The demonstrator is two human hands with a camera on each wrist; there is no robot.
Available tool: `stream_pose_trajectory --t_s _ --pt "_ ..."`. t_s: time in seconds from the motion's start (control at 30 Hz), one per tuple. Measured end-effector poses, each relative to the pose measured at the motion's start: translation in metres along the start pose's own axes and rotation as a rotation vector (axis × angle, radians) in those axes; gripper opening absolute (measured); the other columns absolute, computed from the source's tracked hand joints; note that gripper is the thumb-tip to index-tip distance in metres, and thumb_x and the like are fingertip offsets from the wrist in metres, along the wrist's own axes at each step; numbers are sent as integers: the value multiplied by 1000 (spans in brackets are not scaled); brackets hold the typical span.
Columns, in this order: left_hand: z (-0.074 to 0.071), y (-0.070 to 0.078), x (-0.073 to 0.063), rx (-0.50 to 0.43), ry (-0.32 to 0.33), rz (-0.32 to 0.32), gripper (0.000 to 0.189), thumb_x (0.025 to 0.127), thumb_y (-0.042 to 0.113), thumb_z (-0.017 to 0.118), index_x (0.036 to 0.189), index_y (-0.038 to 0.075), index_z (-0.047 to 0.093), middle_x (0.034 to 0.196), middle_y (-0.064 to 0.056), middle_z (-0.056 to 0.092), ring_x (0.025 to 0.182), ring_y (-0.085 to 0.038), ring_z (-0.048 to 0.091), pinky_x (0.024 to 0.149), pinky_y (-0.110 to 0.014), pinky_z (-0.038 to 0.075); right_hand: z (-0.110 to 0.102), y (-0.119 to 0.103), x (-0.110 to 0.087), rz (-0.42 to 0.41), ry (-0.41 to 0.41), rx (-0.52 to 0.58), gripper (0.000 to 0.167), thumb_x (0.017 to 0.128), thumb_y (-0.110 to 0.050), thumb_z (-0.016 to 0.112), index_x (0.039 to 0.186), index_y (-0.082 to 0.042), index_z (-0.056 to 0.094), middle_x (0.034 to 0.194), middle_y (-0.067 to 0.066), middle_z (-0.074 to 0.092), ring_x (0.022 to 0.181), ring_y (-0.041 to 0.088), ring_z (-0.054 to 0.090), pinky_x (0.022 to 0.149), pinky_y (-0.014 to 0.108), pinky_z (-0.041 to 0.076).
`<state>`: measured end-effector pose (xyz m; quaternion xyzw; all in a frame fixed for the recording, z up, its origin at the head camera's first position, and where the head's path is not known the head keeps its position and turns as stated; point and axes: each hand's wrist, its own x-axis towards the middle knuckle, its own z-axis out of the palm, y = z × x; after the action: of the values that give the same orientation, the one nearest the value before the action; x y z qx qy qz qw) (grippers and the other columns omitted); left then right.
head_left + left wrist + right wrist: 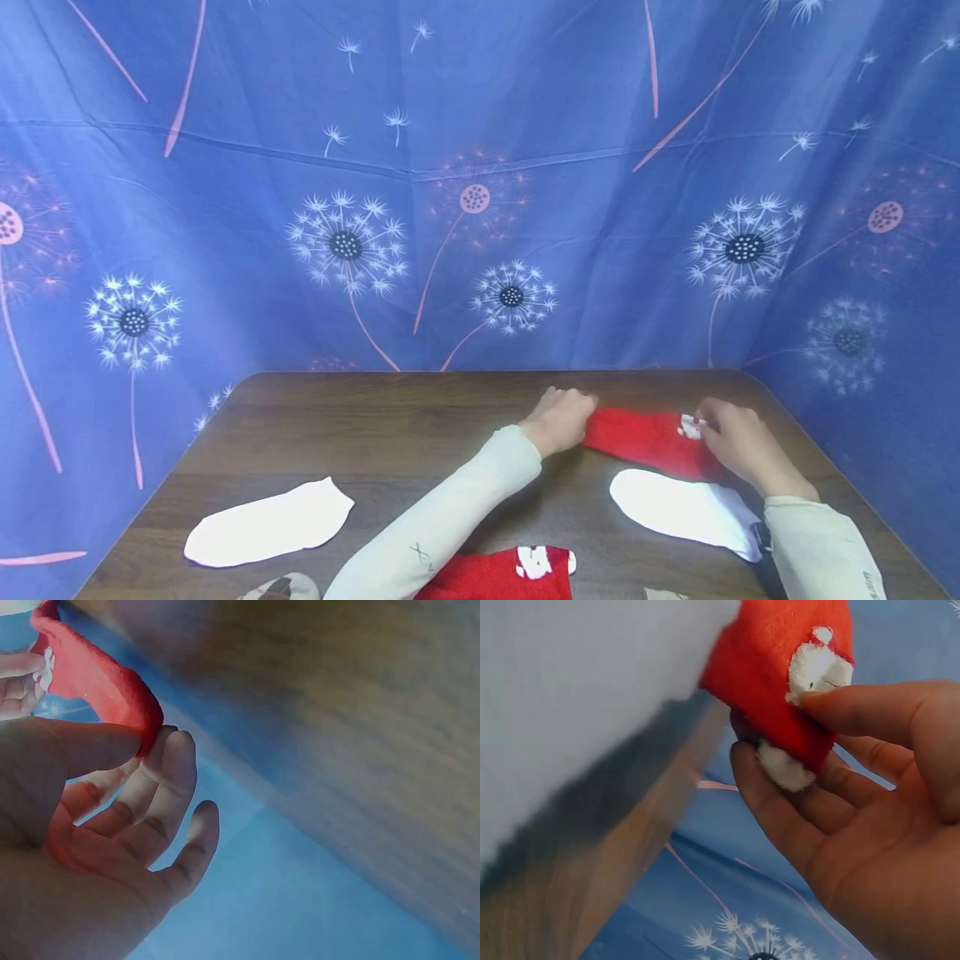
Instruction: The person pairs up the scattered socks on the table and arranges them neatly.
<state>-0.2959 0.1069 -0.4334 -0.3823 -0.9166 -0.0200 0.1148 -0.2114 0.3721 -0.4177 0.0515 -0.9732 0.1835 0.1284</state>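
Both hands hold a red sock [637, 435] with a white patch, stretched sideways over the back right of the table. At its left end my left hand [561, 419] pinches the fabric; in the left wrist view the thumb and fingertips meet on the sock [97, 679]. My right hand [746, 442] pinches the other end by the white patch, thumb on top and fingers behind, as the right wrist view shows on the sock [780, 682]. Just in front of it lies a white sock [682, 510], partly behind the right wrist.
Another red sock [498, 577] with a white patch lies at the front, partly under the left forearm. A second white sock [270, 523] is flat on the left. Greyish patterned fabric [288, 587] shows at the front edge. A blue curtain [480, 208] hangs behind the wooden table [420, 433].
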Motion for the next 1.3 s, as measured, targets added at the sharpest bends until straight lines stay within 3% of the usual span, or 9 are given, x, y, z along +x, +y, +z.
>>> stream_pose_trajectory --t_s 0.27,0.5,0.73,0.97,1.3 --pt "-8 -5 -5 28 83 6 9 89 12 68 96 18 66 85 4 70 81 -15 69 65 -32 46 -6 -10 1 -49 112 -5 6 88 0 63 94 -1 64 82 10 65 73 24 58 62 43 47" --pt "-7 -7 -12 35 104 8 13 89 13 68 101 17 66 88 3 70 86 -14 69 69 -32 47 -7 -17 1 -114 222 -7 11 82 4 65 91 -3 64 80 8 65 71 25 58 63 45 46" --pt "-15 -18 -19 15 151 5 11 89 10 66 98 16 66 83 2 69 83 -14 68 63 -30 43 -11 -27 4 -132 240 15 11 84 5 65 92 -1 65 81 11 67 73 29 62 65 50 48" --pt "-16 -30 -33 -4 202 -12 8 87 7 65 90 14 63 77 1 66 78 -16 68 61 -33 45 -13 -43 7 -139 185 58 10 86 4 65 95 -2 66 82 7 67 71 21 58 65 42 47" --pt "-33 -39 -47 -24 298 19 10 86 6 66 84 15 62 72 1 64 71 -16 67 58 -33 48 -17 -58 2 -213 272 33 11 85 3 67 93 -4 66 79 5 67 70 19 59 67 44 48"
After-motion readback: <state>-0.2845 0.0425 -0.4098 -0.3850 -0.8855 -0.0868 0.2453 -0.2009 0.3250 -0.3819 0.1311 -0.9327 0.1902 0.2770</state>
